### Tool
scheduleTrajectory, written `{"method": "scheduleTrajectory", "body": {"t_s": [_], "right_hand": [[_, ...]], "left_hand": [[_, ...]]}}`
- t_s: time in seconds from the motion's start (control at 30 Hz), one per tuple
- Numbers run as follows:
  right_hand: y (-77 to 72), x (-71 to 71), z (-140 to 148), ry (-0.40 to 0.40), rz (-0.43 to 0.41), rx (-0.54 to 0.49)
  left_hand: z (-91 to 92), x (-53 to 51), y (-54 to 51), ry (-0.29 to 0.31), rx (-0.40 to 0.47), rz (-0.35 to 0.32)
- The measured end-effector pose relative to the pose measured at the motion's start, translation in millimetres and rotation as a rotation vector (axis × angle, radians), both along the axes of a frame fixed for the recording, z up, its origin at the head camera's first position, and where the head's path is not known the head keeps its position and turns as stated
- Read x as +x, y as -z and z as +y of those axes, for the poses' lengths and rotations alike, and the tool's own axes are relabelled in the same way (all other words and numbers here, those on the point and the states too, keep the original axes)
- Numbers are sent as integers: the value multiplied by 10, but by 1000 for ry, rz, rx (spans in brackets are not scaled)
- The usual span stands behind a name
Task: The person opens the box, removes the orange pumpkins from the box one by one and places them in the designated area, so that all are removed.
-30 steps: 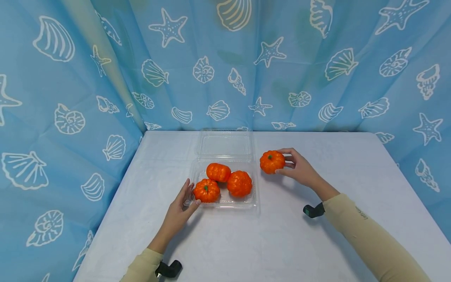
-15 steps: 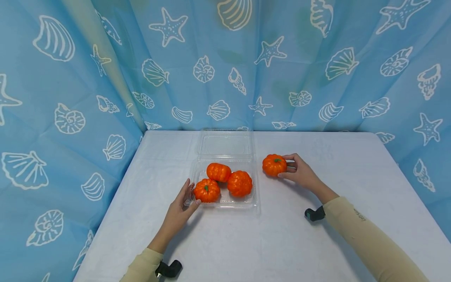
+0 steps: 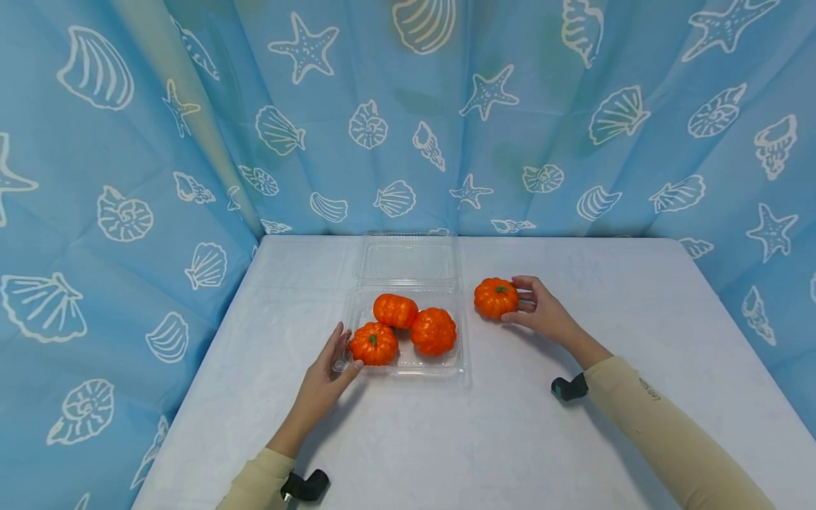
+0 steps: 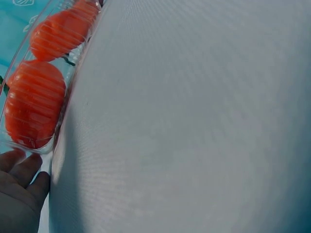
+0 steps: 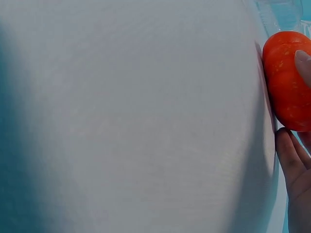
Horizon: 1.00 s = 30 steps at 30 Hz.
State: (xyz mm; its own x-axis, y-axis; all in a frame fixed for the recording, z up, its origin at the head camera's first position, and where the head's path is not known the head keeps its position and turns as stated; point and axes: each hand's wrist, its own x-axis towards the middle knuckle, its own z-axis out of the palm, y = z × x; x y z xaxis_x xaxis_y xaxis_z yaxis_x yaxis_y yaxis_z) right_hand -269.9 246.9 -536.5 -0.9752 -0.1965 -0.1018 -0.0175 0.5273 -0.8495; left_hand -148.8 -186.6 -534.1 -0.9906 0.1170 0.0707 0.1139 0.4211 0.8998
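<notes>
A clear plastic clamshell box [image 3: 411, 360] lies on the table with three orange toy pumpkins inside: one at the front left [image 3: 374, 344], one at the back [image 3: 395, 312] and one at the right [image 3: 433, 331]. Spread around the box's front left corner, the fingers and thumb of my left hand [image 3: 319, 389] touch its edge. To the box's right, my right hand [image 3: 542, 310] holds another orange toy pumpkin [image 3: 495, 298] with a green stem, down at the tabletop. The right wrist view shows the thumb [image 5: 303, 65] against this pumpkin's side.
The box's clear lid [image 3: 408, 261] is folded back towards the rear table edge. White cloth [image 3: 446, 439] covers the table. A blue curtain [image 3: 395, 142] with white shells and starfish hangs behind and at the sides. Each wrist carries a small black camera.
My right hand has moved the pumpkin slightly to the right and down onto the table, and its stem has turned. My left hand and the box have stayed in place.
</notes>
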Motion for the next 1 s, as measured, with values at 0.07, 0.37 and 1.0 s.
{"method": "scheduleTrajectory", "body": {"t_s": [0.07, 0.37, 1.0], "right_hand": [[4, 1, 1, -5, 6, -9], [-18, 44, 17, -20, 110, -42], [-397, 104, -268, -39, 391, -14]], "left_hand": [[3, -1, 1, -1, -2, 1], [11, -8, 9, -3, -4, 6], [13, -6, 23, -10, -18, -12]]}}
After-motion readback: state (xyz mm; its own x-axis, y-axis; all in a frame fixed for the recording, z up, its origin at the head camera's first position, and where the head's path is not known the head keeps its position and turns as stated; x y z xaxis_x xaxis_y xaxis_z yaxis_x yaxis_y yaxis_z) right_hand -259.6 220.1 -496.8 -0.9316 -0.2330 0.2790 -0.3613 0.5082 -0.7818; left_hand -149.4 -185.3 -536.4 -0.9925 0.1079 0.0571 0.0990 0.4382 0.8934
